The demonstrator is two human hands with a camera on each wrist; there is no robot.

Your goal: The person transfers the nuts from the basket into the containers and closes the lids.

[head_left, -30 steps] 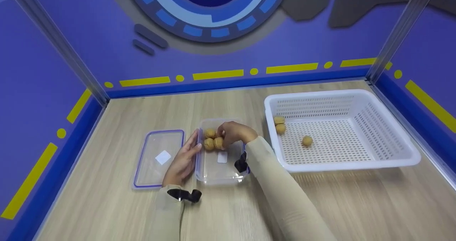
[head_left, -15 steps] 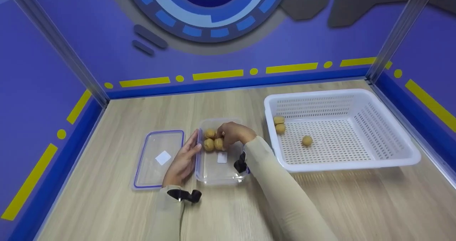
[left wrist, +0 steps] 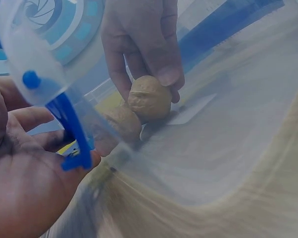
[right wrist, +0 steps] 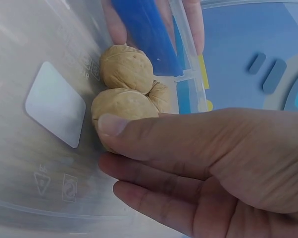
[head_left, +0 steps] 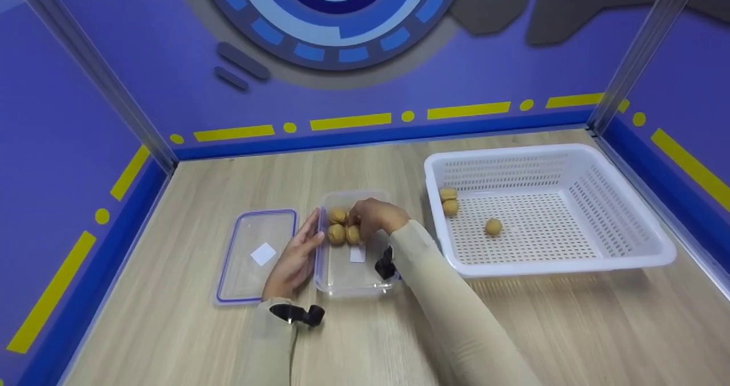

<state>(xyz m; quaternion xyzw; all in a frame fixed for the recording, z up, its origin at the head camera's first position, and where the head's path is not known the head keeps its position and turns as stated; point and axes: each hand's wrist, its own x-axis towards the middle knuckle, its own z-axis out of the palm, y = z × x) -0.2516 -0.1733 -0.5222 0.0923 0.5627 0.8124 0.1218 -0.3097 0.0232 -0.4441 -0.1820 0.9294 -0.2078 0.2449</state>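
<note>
From my station I see a pale wood-grain table (head_left: 194, 198) hemmed in by purple walls (head_left: 342, 101), yellow dashes (head_left: 351, 121) running low along them and metal posts (head_left: 107, 78) at the corners. A blue-edged lid (head_left: 242, 277) lies left of a clear box (head_left: 348, 275); a white basket (head_left: 570, 268) stands to its right. Inside the box, the right hand (head_left: 379, 216) pinches a walnut (right wrist: 122, 106) against others; the left hand (head_left: 293, 260), fingers extended, touches the box's left side.
</note>
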